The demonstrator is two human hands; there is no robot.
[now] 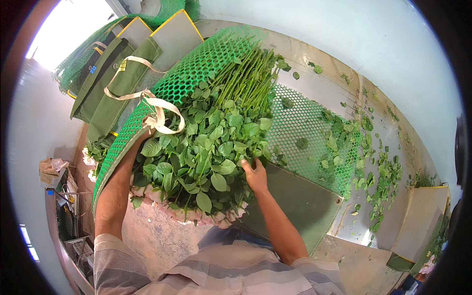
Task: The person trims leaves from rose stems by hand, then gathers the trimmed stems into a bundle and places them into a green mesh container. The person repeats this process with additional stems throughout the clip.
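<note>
A large bunch of pale pink roses (221,217) lies before me, blooms towards my body, with leafy green stems (247,77) pointing away. Green plastic mesh (199,62) edged with dark green fabric curves over the bunch's left side. My left hand (147,131) is at the mesh's fabric edge, beside a knotted cream strap (160,114); its fingers are mostly hidden. My right hand (255,173) touches the leaves at the bunch's right side, thumb and fingers apart, the fingertips partly hidden by leaves. Beneath and to the right, the mesh (298,125) continues flat, with a dark green fabric panel (306,199).
Loose leaves (379,184) lie scattered over the metal worktop (339,225) at right. Green fabric wraps (125,84) with yellow-edged grey boards (180,27) stand at upper left. Another yellow-edged board (420,221) is at far right. A cluttered shelf (70,236) stands at lower left.
</note>
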